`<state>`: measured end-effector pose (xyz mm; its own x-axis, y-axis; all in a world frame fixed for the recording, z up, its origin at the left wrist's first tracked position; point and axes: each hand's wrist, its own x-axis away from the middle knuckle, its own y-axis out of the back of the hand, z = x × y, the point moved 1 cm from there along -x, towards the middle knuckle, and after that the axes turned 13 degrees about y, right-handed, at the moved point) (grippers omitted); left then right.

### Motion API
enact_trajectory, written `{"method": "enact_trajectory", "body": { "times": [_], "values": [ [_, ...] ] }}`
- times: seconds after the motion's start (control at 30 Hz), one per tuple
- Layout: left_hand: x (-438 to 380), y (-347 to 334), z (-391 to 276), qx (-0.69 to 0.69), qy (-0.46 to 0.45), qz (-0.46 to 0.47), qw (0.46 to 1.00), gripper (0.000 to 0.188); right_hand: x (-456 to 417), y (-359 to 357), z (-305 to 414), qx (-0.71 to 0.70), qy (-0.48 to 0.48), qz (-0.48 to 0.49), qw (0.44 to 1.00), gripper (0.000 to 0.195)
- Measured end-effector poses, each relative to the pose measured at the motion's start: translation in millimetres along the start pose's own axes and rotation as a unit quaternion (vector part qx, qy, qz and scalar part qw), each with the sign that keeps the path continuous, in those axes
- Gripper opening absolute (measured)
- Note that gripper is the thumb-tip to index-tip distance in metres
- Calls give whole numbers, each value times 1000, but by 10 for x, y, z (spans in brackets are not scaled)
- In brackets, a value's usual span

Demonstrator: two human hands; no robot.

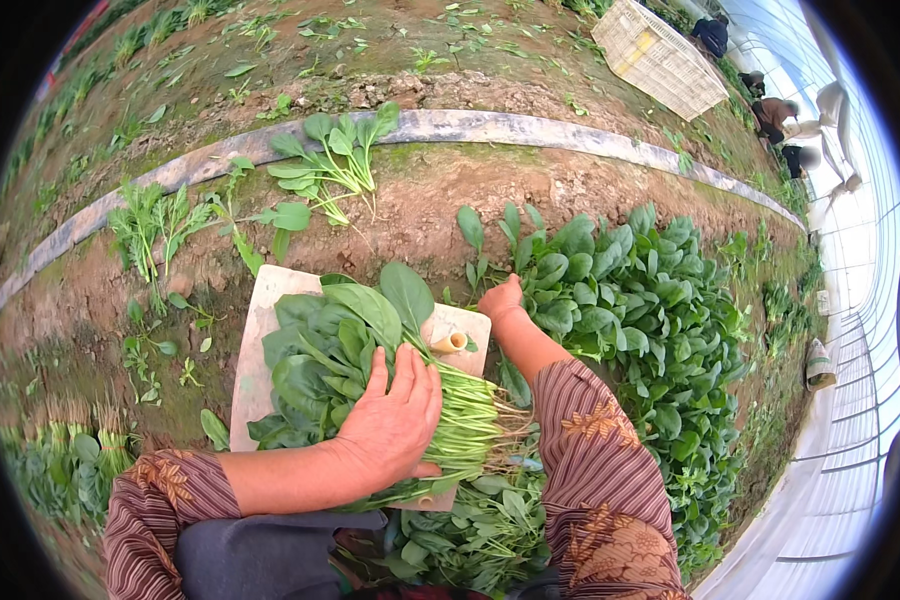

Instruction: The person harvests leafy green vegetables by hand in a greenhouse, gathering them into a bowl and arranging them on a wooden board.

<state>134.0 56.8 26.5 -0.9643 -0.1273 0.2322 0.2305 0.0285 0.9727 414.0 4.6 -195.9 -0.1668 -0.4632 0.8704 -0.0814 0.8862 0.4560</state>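
A pile of leafy greens, spinach by the look of it point(307, 360), lies on a pale board point(262, 337), leaves to the left, stems and roots to the right. My left hand point(394, 409) rests on the stems with its fingers slightly spread, pressing the pile. A short hollow tube point(451, 343) stands out of the board near its upper right corner. Beyond the board's right edge, my right hand point(502, 298) is closed at the near side of the growing spinach bed point(630, 300); its fingertips are partly hidden, and whether a stem is in them is unclear.
A flat grey strip point(487, 126) crosses the soil ahead, with a pulled spinach plant point(337, 161) against it. Tied bunches point(112, 442) lie at left, loose greens point(480, 525) below the board. A white plastic crate point(656, 60) and several people point(776, 112) are at upper right.
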Motion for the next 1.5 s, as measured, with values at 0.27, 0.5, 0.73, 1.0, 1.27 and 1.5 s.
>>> {"method": "enact_trajectory", "body": {
  "times": [0.27,0.5,0.73,1.0,1.27,1.5],
  "values": [
    [-1,-37,25,11,-6,5,1000,116,156,170,-20,-66,-36,10,997,36],
    [5,-64,25,10,-7,-3,1000,115,97,152,18,-45,-24,33,998,40],
    [3,-55,36,-2,3,-1,1000,115,6,383,177,12,-20,87,996,48],
    [7,-110,17,-13,1,-2,1000,115,228,411,123,-8,-33,109,993,54],
    [8,-88,20,-13,10,7,1000,116,1581,1502,-838,-95,-66,-129,985,18],
    [-13,-74,9,-3,13,16,1000,119,2123,2176,-345,-7,-51,-241,969,22]
  ]
}}
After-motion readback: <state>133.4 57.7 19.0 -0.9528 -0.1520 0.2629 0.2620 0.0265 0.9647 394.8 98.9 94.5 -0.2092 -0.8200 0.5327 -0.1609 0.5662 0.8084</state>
